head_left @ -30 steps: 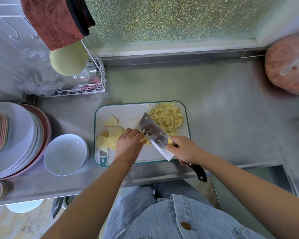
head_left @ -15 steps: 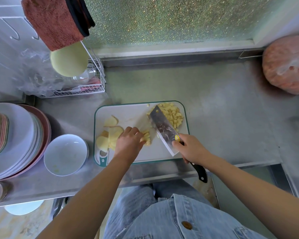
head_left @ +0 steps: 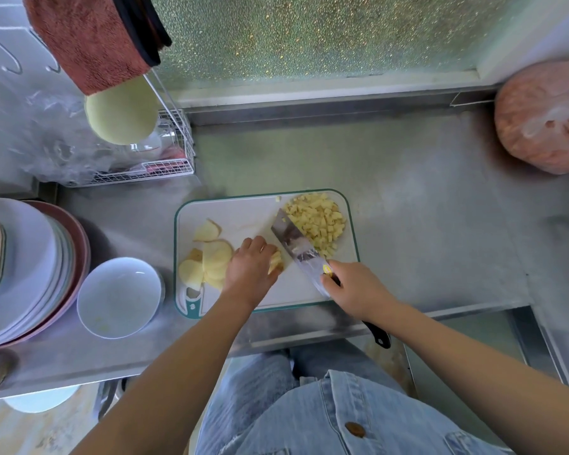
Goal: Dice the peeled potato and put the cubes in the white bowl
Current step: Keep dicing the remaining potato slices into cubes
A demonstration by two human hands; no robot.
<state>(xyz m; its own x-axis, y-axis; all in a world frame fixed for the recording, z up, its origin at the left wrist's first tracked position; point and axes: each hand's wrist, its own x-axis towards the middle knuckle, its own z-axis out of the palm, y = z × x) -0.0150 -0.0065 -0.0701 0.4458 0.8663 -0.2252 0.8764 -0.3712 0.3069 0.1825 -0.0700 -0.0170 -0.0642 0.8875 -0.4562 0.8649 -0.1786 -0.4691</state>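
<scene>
Dicing continues: our left hand [head_left: 250, 267] pins pale potato strips [head_left: 275, 262], seemingly running toward the steel cleaver [head_left: 298, 249] clenched in our right hand [head_left: 355, 290]; yellow cubes [head_left: 317, 220] piled beyond; round white bowl [head_left: 119, 297] far left, unfilled.

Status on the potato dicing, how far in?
Done: pile of yellow potato cubes on the white cutting board. In hand: left hand pins potato strips, right hand holds the steel cleaver. Left: potato slices uncut; white bowl holds no cubes.
</scene>
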